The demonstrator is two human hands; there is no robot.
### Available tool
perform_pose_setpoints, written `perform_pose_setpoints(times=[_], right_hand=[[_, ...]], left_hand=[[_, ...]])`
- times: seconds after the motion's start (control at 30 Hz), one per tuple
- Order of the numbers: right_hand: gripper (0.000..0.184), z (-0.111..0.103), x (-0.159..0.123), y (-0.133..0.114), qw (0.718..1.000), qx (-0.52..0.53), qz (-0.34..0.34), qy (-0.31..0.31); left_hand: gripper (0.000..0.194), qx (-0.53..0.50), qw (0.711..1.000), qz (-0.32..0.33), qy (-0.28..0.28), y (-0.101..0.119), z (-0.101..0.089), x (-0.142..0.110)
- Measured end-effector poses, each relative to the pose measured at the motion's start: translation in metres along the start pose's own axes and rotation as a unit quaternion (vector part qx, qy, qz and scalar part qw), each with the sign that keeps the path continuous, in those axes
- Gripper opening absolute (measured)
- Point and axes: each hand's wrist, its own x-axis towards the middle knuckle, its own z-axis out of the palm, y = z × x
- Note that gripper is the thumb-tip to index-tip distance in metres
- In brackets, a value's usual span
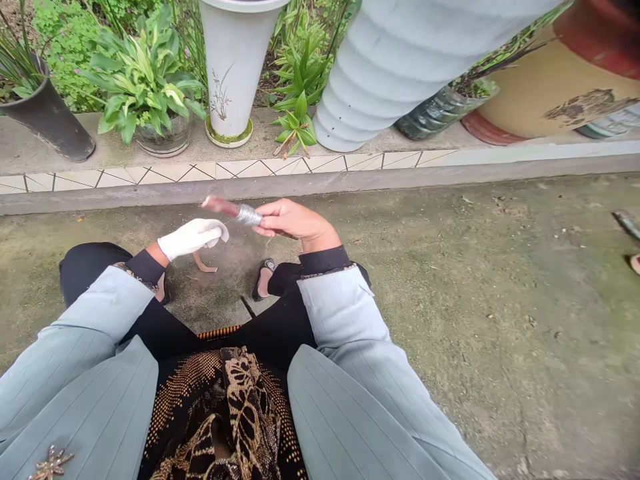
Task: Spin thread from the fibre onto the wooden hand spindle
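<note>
My right hand (287,221) is bare and closed around the silver-wrapped end of a short reddish-brown stick (223,207). The stick's free end points left and is blurred; its exact kind is not clear. Just below that end, my left hand (187,239) wears a white glove. Its fingers are curled together over a pale grey-white edge (219,230), which could be a folded piece or part of the glove. The stick and the glove appear apart. On the ground beneath lies a curved tan strip (203,263).
Potted plants line a tiled ledge (250,169) ahead, among them a tall white pot (233,73), a ribbed grey-white container (380,73) and a tan-and-red pot (565,87). My shoes (263,277) rest on the concrete ground (450,300). A dark object (627,225) lies far right.
</note>
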Motion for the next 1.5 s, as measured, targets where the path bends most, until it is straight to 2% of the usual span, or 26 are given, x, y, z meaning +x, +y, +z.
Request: perform_pose_setpoints(times=[0.1, 0.17, 0.23, 0.33, 0.47, 0.53, 0.6, 0.7, 0.77, 0.83, 0.9, 0.97, 1.03, 1.07, 1.13, 1.2, 1.3, 1.4, 1.5], right_hand=[[0.040, -0.013, -0.007, 0.002, 0.973, 0.058, -0.022, 0.222], [0.039, -0.017, -0.003, 0.008, 0.950, 0.051, 0.006, 0.310], [0.034, -0.019, 0.003, 0.015, 0.936, 0.002, 0.054, 0.347], [0.028, -0.017, 0.013, 0.021, 0.913, -0.164, 0.151, 0.342], [0.023, -0.006, 0.023, 0.021, 0.840, -0.414, 0.232, 0.264], [0.025, 0.004, 0.028, 0.021, 0.819, -0.475, 0.266, 0.178], [0.024, 0.017, 0.033, 0.022, 0.816, -0.493, 0.296, 0.057], [0.021, 0.037, 0.040, 0.028, 0.844, -0.436, 0.290, -0.117], [0.019, 0.046, 0.043, 0.031, 0.874, -0.360, 0.262, -0.195], [0.017, 0.047, 0.041, 0.030, 0.897, -0.285, 0.227, -0.250], [0.017, 0.042, 0.035, 0.025, 0.923, -0.216, 0.180, -0.264], [0.022, 0.029, 0.025, 0.018, 0.961, -0.148, 0.121, -0.200], [0.025, 0.013, 0.013, 0.012, 0.994, -0.084, 0.057, -0.035], [0.027, 0.005, 0.009, 0.011, 0.995, -0.056, 0.032, 0.069], [0.027, -0.008, 0.003, 0.012, 0.972, -0.031, 0.021, 0.233], [0.025, -0.016, 0.003, 0.018, 0.945, -0.070, 0.060, 0.313], [0.023, -0.018, 0.010, 0.024, 0.904, -0.227, 0.156, 0.328], [0.023, -0.010, 0.019, 0.023, 0.851, -0.376, 0.223, 0.291], [0.028, 0.002, 0.028, 0.023, 0.813, -0.465, 0.260, 0.234]], left_hand=[[0.045, 0.002, 0.999, -0.029, 0.015, 0.002, 0.007, -0.001], [0.042, 0.068, 0.997, -0.030, 0.027, 0.007, 0.010, -0.003], [0.037, 0.156, 0.987, -0.010, 0.022, 0.012, 0.013, -0.004], [0.028, 0.282, 0.958, 0.045, 0.015, 0.013, 0.016, -0.005], [0.023, 0.392, 0.913, 0.108, 0.039, 0.003, 0.015, -0.006], [0.023, 0.419, 0.900, 0.109, 0.055, -0.001, 0.012, -0.007], [0.025, 0.439, 0.892, 0.079, 0.072, -0.003, 0.006, -0.008], [0.031, 0.440, 0.893, 0.011, 0.091, -0.004, -0.003, -0.008], [0.033, 0.415, 0.905, -0.028, 0.089, -0.005, -0.007, -0.005], [0.032, 0.370, 0.923, -0.056, 0.088, -0.009, -0.009, -0.002], [0.031, 0.295, 0.949, -0.067, 0.089, -0.015, -0.008, 0.002], [0.032, 0.185, 0.976, -0.072, 0.086, -0.022, -0.004, 0.005], [0.035, 0.071, 0.992, -0.081, 0.066, -0.027, 0.001, 0.006], [0.036, 0.028, 0.995, -0.083, 0.056, -0.028, 0.004, 0.007], [0.037, -0.008, 0.997, -0.068, 0.037, -0.024, 0.009, 0.006], [0.036, 0.015, 0.999, -0.031, 0.012, -0.015, 0.013, 0.005], [0.034, 0.098, 0.995, 0.009, -0.022, 0.001, 0.014, 0.002], [0.031, 0.154, 0.987, 0.021, -0.026, 0.009, 0.014, 0.000], [0.029, 0.170, 0.984, 0.045, -0.037, 0.008, 0.013, -0.001]])
